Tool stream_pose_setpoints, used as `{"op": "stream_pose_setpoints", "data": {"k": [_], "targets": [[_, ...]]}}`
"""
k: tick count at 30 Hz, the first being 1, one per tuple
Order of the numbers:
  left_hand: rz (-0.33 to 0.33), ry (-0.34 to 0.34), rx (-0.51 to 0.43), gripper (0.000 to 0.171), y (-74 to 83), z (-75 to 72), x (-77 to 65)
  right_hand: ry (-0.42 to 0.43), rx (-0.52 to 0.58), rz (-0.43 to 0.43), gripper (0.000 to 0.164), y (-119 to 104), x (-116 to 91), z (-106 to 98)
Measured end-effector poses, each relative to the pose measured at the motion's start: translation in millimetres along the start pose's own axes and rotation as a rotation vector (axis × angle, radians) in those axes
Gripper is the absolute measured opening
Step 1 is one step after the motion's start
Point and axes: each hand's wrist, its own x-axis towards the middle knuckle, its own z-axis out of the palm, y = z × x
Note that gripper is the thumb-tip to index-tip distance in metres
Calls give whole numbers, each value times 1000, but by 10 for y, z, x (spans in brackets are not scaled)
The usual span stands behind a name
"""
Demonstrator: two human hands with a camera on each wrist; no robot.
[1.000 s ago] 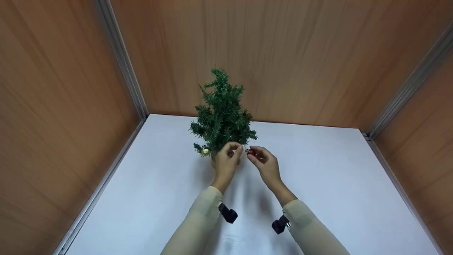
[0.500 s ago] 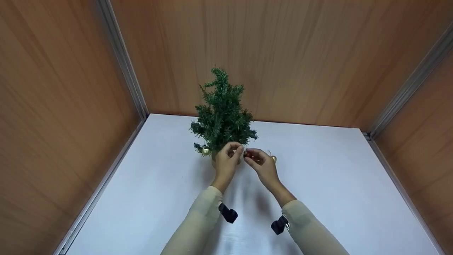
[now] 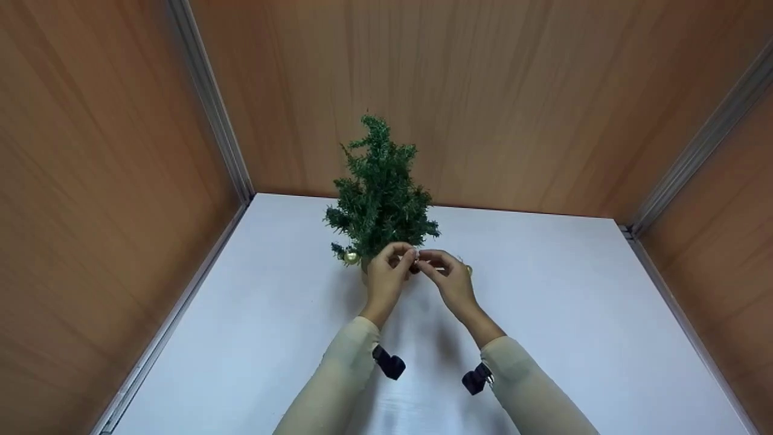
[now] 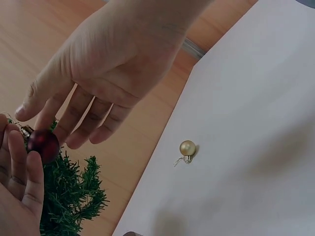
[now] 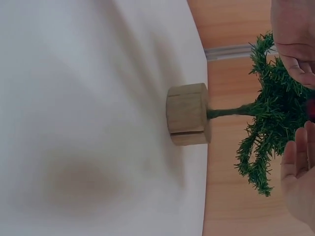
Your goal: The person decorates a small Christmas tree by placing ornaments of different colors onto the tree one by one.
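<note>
A dark red Christmas bauble [image 4: 43, 146] with a gold cap and thin thread hangs between both hands, beside the lower branches of a small artificial Christmas tree [image 3: 380, 199]. My left hand [image 3: 386, 275] pinches with thumb and index finger right at the thread. From the other side, my right hand [image 3: 453, 281] pinches by the thread, its fingertips meeting the left ones. Its other fingers extend loosely past the ball in the left wrist view. I cannot tell which hand bears the bauble. On a low left branch hangs a gold bauble [image 3: 351, 258].
Another gold bauble [image 4: 187, 148] lies on the white table [image 3: 561, 302], partly hidden behind the right hand in the head view. The tree stands on a round wooden base [image 5: 187, 115]. Wood-grain panels [image 3: 483, 109] enclose the back and both sides.
My right hand has shifted slightly left, bringing the red bauble to the left fingertips, and its fingers have moved from the ball toward the thread. The left hand stays in place.
</note>
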Motion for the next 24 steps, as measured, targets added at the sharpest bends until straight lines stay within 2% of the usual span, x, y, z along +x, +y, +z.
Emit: {"op": "stream_pose_setpoints", "data": {"k": [9, 24], "targets": [[18, 22, 5, 17, -16, -1, -10, 68, -3, -47, 27, -129, 56, -6], [11, 26, 12, 17, -29, -4, -12, 74, -37, -102, 13, -181, 52, 33]]}}
